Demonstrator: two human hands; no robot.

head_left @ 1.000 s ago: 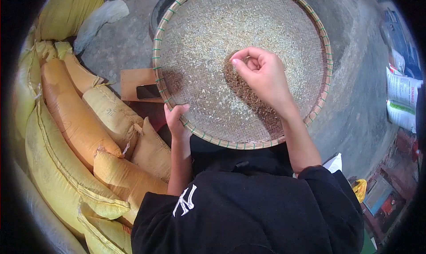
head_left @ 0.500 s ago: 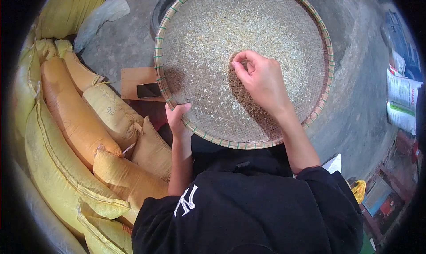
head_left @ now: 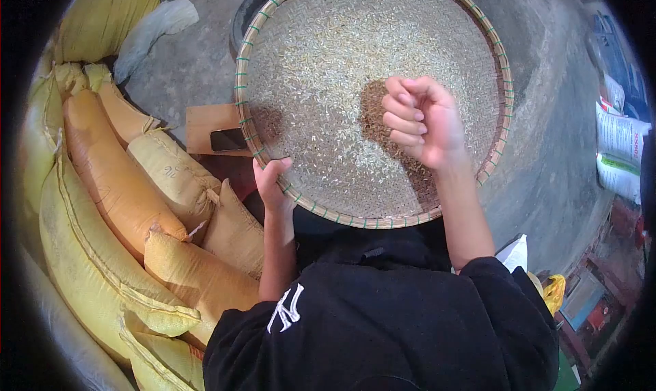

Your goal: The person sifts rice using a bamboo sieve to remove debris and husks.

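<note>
A round woven winnowing tray (head_left: 511,97) with green stitching along its rim lies in front of my body. Pale grains (head_left: 355,46) are spread thinly across its weave, thickest toward the far half. My left hand (head_left: 272,180) grips the near-left rim, thumb on the inside edge and fingers hidden underneath. Above the right part of the tray is my right hand (head_left: 427,121), turned with its curled fingers toward me and the thumb pressed against the index finger. Whatever it may hold is too small or hidden to see. Its shadow falls on the grains.
Full yellow and orange sacks (head_left: 123,165) are stacked along the left. A dark phone (head_left: 229,139) rests on a cardboard box (head_left: 198,121) beside the tray. Printed white bags (head_left: 618,148) stand at the right on the concrete floor (head_left: 547,145). A dark round basin (head_left: 249,15) is partly behind the tray.
My right hand has shifted right and rolled over, from a downward pinch over the grains to curled fingers facing me. My left hand and the tray stay almost in place.
</note>
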